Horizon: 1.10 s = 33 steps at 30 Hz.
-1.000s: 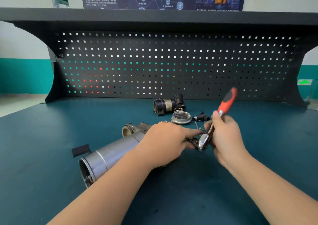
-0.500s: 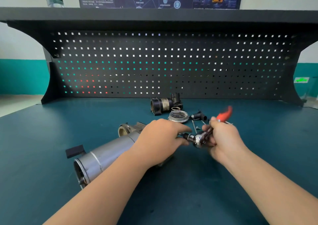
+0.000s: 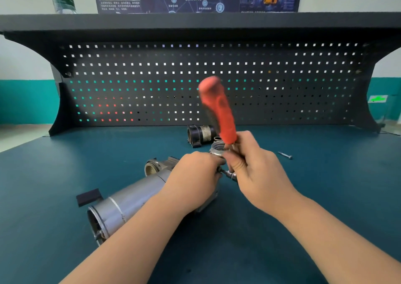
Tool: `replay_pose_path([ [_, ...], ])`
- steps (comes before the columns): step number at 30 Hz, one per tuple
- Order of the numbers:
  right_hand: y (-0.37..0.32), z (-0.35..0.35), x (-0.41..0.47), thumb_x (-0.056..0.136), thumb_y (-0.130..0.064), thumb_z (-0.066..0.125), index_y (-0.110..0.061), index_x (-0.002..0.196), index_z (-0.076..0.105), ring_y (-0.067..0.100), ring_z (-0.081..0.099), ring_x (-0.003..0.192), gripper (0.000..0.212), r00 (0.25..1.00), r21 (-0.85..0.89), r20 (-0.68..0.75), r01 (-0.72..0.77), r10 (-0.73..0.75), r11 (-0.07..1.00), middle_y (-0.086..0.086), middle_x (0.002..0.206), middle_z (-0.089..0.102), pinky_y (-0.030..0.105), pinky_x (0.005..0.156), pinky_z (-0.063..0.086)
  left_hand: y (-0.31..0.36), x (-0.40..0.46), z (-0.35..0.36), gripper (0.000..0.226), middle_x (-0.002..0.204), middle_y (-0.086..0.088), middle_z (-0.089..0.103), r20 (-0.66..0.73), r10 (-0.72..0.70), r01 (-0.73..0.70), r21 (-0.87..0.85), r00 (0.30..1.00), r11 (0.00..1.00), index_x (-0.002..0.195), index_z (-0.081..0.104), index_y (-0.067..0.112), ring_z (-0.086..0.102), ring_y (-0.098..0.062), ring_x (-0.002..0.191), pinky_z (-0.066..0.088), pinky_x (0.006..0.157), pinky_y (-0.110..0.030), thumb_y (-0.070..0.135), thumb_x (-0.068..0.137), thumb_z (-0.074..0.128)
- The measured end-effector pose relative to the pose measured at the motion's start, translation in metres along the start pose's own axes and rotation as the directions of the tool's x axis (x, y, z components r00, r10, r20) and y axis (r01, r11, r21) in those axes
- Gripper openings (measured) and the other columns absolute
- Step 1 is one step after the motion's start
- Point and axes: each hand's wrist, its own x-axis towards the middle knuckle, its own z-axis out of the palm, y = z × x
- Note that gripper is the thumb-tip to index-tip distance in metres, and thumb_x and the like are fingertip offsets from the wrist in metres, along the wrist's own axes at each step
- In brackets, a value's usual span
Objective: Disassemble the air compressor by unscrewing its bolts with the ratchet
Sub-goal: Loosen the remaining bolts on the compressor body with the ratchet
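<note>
On bench point(image 3: 65, 175) | ratchet point(image 3: 219, 110) handle blurred | bolt hidden by hands

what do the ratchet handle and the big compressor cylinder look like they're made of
Ratchet handle: likely matte orange-red plastic or rubber; it is motion-blurred, so the finish is uncertain.
Compressor cylinder: probably bare metal such as aluminium or steel, going by its dull silver-grey sheen and a seam line around the body.

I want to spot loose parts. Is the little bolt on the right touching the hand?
Apart. The head view shows bare green table between the bolt and the right hand.
</note>
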Motion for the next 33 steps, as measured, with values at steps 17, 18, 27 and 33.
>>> replay_pose_path([
  [17, 0.025, 0.003, 0.011, 0.1, -0.027, 0.04, -0.015, 0.083, 0.047, 0.007, 0.04, 0.041, 0.022, 0.529, 0.568, -0.001, -0.698, 0.848, 0.436, -0.01, 0.044, 0.05, 0.027, 0.049, 0.035, 0.001, 0.0, 0.005, 0.021, 0.105, 0.008, 0.067, 0.0, -0.02, 0.02, -0.026, 1.0, 0.999, 0.107, 0.064, 0.034, 0.059, -0.017, 0.097, 0.047, 0.082, -0.032, 0.037, 0.092, 0.049],
  [18, 0.024, 0.004, 0.01, 0.1, -0.027, 0.04, -0.015, 0.083, 0.047, 0.006, 0.041, 0.04, 0.022, 0.534, 0.556, -0.015, -0.698, 0.845, 0.451, -0.01, 0.044, 0.051, 0.027, 0.049, 0.036, 0.002, 0.0, 0.005, 0.021, 0.106, 0.009, 0.067, -0.001, -0.026, 0.026, -0.031, 1.0, 0.999, 0.107, 0.064, 0.034, 0.059, -0.017, 0.097, 0.047, 0.082, -0.032, 0.037, 0.092, 0.05],
  [27, 0.024, 0.002, 0.01, 0.101, -0.024, 0.042, -0.018, 0.079, 0.049, 0.005, 0.038, 0.034, 0.024, 0.358, 0.684, 0.085, -0.699, 0.93, 0.207, -0.002, 0.054, 0.052, 0.018, 0.034, 0.028, 0.005, -0.002, 0.002, 0.02, 0.102, 0.008, 0.067, -0.024, -0.068, 0.067, -0.035, 0.997, 0.997, 0.105, 0.065, 0.034, 0.059, -0.017, 0.094, 0.047, 0.077, -0.031, 0.04, 0.09, 0.052],
  [33, 0.026, 0.006, 0.008, 0.101, -0.027, 0.04, -0.017, 0.082, 0.049, 0.013, 0.043, 0.053, 0.022, 0.486, 0.597, -0.021, -0.695, 0.874, 0.401, -0.006, 0.053, 0.053, 0.032, 0.06, 0.037, -0.003, -0.004, 0.0, 0.04, 0.116, 0.011, 0.064, 0.037, -0.005, 0.01, -0.145, 0.999, 0.989, 0.126, 0.055, 0.035, 0.057, -0.015, 0.109, 0.045, 0.089, -0.028, 0.03, 0.086, 0.056],
])
